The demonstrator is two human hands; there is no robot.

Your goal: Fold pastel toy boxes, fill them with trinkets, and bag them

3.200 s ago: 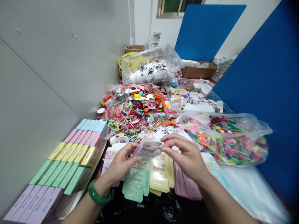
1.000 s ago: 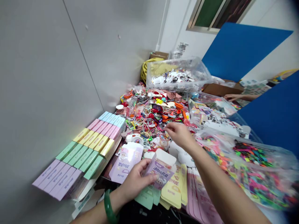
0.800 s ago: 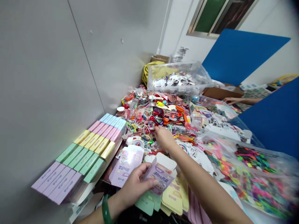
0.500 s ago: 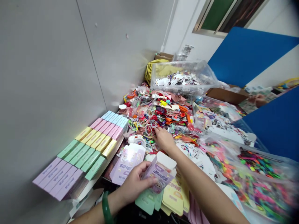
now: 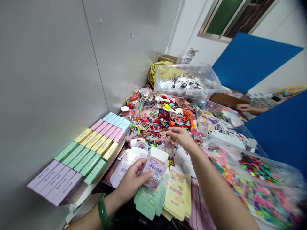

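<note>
My left hand (image 5: 135, 179), with a green bangle on the wrist, grips a small purple printed box (image 5: 155, 169) whose white top flap stands up. Over the front of a pile of small trinkets (image 5: 155, 111), my right hand (image 5: 179, 137) has its fingers pinched together; a thin pinkish loop or cord shows at the fingertips, too small to name. Flat purple cartons (image 5: 120, 171) lie left of the held box. Green cartons (image 5: 147, 199) and yellow cartons (image 5: 176, 195) lie below and to its right, with pink cartons (image 5: 199, 207) partly behind my right forearm.
Rows of closed coloured boxes (image 5: 81, 153) stand along the wall at left. A clear plastic bin (image 5: 189, 91) with cutouts sits at the back. Bags of bright small items (image 5: 259, 166) lie at right. Another person's hand (image 5: 244, 108) shows between blue panels (image 5: 254, 60).
My right hand has lifted from the pile and moved right, its fingertips pinched. My left hand and the purple box have shifted slightly left. The other person's hand has moved left.
</note>
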